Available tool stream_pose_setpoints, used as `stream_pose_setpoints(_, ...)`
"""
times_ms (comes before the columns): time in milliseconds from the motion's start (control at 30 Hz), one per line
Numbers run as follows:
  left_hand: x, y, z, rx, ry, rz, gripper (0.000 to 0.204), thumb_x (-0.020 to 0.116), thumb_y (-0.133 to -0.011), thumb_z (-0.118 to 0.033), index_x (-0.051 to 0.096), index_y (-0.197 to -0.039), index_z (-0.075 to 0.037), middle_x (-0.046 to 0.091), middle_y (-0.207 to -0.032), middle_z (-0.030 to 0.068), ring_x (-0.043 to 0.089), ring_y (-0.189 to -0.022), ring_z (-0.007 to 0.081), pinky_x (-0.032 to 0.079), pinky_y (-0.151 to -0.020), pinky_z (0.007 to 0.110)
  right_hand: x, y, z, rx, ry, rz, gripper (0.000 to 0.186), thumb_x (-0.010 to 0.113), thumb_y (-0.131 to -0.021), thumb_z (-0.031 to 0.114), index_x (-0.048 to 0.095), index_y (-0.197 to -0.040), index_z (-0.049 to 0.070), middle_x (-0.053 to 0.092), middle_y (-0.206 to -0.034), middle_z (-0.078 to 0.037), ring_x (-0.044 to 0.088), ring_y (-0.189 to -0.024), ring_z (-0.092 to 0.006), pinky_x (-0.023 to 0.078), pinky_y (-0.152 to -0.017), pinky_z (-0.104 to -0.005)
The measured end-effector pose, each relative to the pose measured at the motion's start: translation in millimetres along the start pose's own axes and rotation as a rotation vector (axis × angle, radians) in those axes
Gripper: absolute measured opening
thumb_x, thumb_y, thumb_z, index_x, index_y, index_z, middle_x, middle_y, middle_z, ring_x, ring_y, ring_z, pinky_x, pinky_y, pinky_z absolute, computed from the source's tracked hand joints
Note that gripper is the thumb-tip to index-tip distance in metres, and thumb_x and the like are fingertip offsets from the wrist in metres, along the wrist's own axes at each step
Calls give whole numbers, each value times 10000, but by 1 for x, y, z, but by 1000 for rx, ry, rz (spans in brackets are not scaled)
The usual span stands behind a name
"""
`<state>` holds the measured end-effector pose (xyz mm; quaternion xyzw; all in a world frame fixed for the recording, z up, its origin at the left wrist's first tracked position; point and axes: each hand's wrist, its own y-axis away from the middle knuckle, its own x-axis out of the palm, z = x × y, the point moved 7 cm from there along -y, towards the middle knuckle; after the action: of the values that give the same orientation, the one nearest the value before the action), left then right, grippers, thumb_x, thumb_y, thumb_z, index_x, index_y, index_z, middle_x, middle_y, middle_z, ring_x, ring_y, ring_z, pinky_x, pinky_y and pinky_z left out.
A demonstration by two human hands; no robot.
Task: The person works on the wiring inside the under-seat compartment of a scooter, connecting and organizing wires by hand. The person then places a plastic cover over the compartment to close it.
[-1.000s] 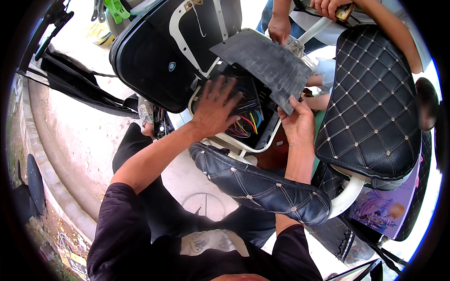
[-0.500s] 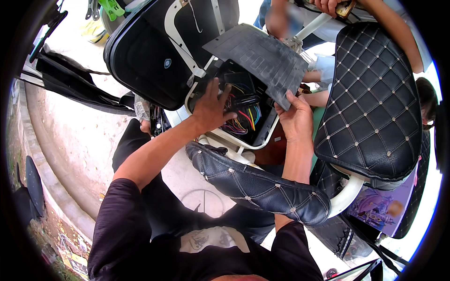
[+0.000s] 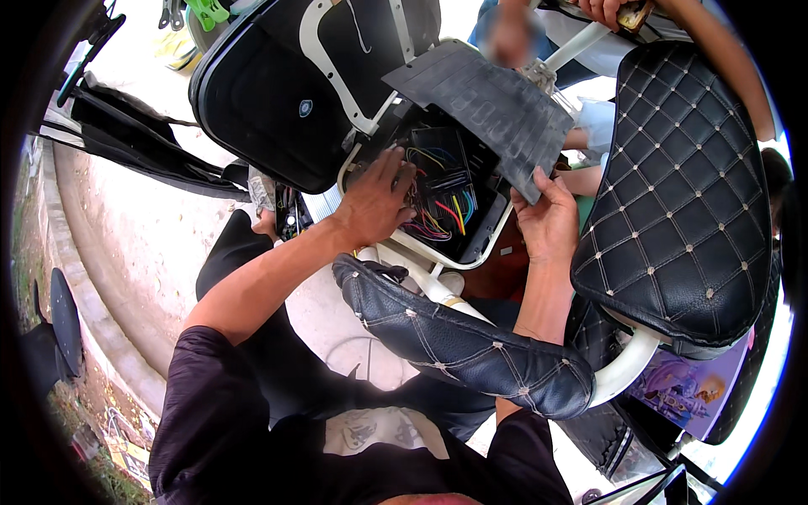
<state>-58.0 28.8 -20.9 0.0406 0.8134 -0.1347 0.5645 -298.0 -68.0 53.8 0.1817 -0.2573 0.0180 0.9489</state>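
Note:
My right hand (image 3: 547,220) pinches the near right corner of a dark grey plastic cover panel (image 3: 492,105), which is tilted above the far right side of an open compartment. Inside that compartment, black modules and a bundle of coloured wires (image 3: 454,215) show. Over its left side lies my left hand (image 3: 379,198), fingers loosely bent and thumb apart, close to the wires. No held thing shows in it, and its palm side is hidden. The compartment has a pale metal frame rim (image 3: 459,263). Behind it a black padded seat (image 3: 252,109) stands hinged up, its underside facing me.
A quilted black backrest (image 3: 673,194) stands on the right. A padded bar (image 3: 463,337) crosses over my right forearm. Another person's hand (image 3: 602,10) is at the top right, near a white tube. A purple picture sheet (image 3: 690,379) lies at the lower right.
My left hand has drawn its spread fingers closer together and bent them lower beside the wires. The panel remains in my right hand; the whole view has shifted slightly.

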Motion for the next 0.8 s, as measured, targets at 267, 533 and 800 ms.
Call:
stream_pose_setpoints(267,-6,-21,40,-187,573,50,465,672,-963,-21,591,-1420,7,486,-1569,236,501,-1447,409,462,-1177,437,-8,-4,3,9,-4,-16,288,693,-983,56,600,-1256,52,690,-1226,-83,683,-1084,-235,573,-895,-408)
stream_pose_setpoints(533,1,-26,56,-183,412,62,426,687,-881,101,647,-1297,24,622,-1416,171,655,-1236,367,534,-1042,437,-10,-9,-2,18,19,-4,361,690,-985,64,599,-1334,44,678,-1268,-83,669,-1120,-219,554,-924,-405)
stream_pose_setpoints(800,-3,-36,70,-293,819,91,496,756,-841,16,634,-1321,2,708,-1214,191,708,-1105,348,558,-969,403,-13,-10,-2,12,24,-35,251,709,-980,78,634,-1216,43,704,-1211,-88,691,-1073,-237,580,-889,-404)
